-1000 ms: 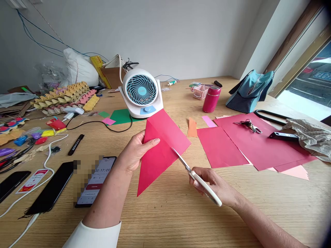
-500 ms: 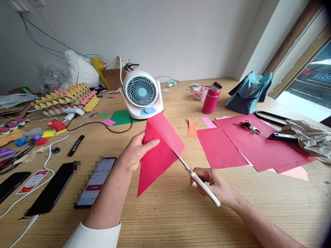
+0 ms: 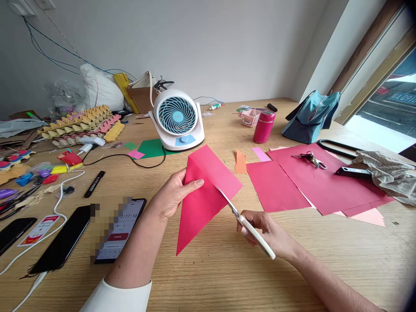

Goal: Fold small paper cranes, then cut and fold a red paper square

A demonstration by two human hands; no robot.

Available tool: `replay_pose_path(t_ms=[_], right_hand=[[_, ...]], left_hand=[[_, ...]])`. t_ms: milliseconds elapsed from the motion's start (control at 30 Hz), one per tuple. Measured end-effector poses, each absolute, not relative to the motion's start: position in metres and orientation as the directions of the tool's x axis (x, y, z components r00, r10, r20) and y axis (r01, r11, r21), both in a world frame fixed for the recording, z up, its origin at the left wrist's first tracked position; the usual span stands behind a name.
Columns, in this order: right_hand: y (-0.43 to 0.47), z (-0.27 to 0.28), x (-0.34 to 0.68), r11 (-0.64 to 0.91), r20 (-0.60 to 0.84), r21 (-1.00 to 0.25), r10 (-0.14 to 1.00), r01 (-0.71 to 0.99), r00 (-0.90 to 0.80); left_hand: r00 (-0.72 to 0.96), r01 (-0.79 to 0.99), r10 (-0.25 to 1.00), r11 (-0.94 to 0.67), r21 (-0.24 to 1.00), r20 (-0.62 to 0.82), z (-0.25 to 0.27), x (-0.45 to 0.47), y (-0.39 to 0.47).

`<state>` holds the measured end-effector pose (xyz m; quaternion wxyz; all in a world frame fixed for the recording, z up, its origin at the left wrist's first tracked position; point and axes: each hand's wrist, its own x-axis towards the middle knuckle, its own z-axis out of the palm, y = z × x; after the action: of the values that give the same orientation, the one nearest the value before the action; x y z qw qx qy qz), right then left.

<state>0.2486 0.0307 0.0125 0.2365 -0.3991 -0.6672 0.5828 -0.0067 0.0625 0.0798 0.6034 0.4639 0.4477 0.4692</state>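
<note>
My left hand [image 3: 177,193] pinches a piece of red paper [image 3: 198,216] by its left edge, thumb on the front face. The paper is held up off the table, with a pointed corner hanging down and a lighter flap or face at its upper right. My right hand [image 3: 260,232] is closed round white-handled scissors [image 3: 256,238]. Their blades reach into the paper from its right edge, and the blades look nearly closed. Part of the fingers behind the paper and inside the scissor handle is hidden.
Red paper sheets [image 3: 276,186] lie to the right, with keys [image 3: 310,160] on top. A white fan [image 3: 178,116] stands ahead, a pink-red canister [image 3: 264,127] and a blue bag [image 3: 312,117] beyond. Phones [image 3: 65,238], a marker [image 3: 95,184] and a white cable [image 3: 60,195] lie left.
My left hand and the red paper have shifted slightly right and down, and the paper has turned a little. The scissors have barely moved, their blades staying in the paper.
</note>
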Motion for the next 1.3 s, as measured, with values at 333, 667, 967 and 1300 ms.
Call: replay_pose_path(t_ms=[333,667,967,1300], right_hand=[[0.0295,0.0055,0.2492,-0.017,-0.150,-0.971,0.816,0.238,-0.558],[0.0299,0.0107,0.2486,-0.012,-0.162,-0.965,0.809,0.260,-0.566],[0.0295,0.0111,0.2488,-0.002,-0.150,-0.966,0.818,0.257,-0.555],[0.0284,0.0066,0.2488,0.002,-0.135,-0.971,0.822,0.240,-0.553]], left_hand=[[0.197,-0.158,0.976,0.124,0.980,-0.092,0.0787,-0.0076,0.0646],[0.217,-0.149,0.973,0.119,0.982,-0.085,0.0774,-0.0069,0.0631],[0.246,-0.152,0.964,0.140,0.978,-0.100,0.0749,-0.0018,0.0622],[0.239,-0.155,0.964,0.155,0.976,-0.115,0.0747,-0.0039,0.0625]])
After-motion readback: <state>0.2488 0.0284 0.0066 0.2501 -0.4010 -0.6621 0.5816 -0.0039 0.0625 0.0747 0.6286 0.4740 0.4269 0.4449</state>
